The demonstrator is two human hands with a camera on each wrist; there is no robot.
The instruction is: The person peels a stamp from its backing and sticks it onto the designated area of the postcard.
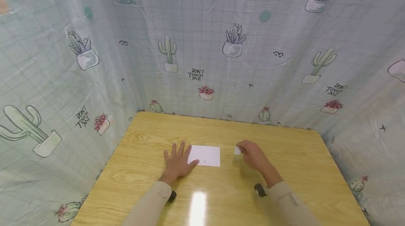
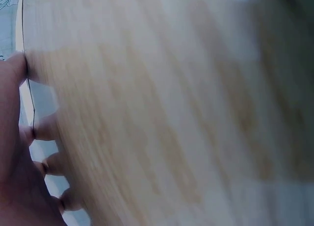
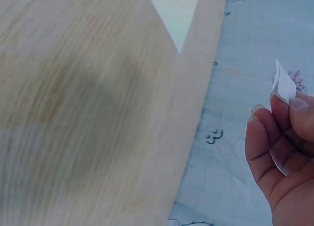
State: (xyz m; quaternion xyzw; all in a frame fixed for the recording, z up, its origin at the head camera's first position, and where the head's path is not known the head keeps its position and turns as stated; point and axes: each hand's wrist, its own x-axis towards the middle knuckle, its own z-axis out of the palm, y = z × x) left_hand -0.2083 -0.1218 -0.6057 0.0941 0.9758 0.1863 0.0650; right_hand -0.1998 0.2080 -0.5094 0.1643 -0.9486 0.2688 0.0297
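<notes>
A white rectangular card [image 1: 207, 155] lies flat on the wooden table, with small dark print near its lower edge. My left hand [image 1: 178, 164] rests on the table with its fingers spread, the thumb and forefinger at the card's left side. In the left wrist view the straight fingers [image 2: 49, 128] touch the tabletop. To the right of the card and raised above the table, my right hand [image 1: 253, 154] pinches a small white piece of paper [image 3: 285, 84] between thumb and forefinger. It looks folded, with a rough lower edge; the other fingers are curled.
The wooden table [image 1: 142, 183] meets a hanging curtain [image 1: 202, 43] printed with cacti at the back and sides. A bright light reflection [image 1: 197, 206] shows on the tabletop near the front. Dark wrist devices [image 1: 260, 190] sit under both sleeves.
</notes>
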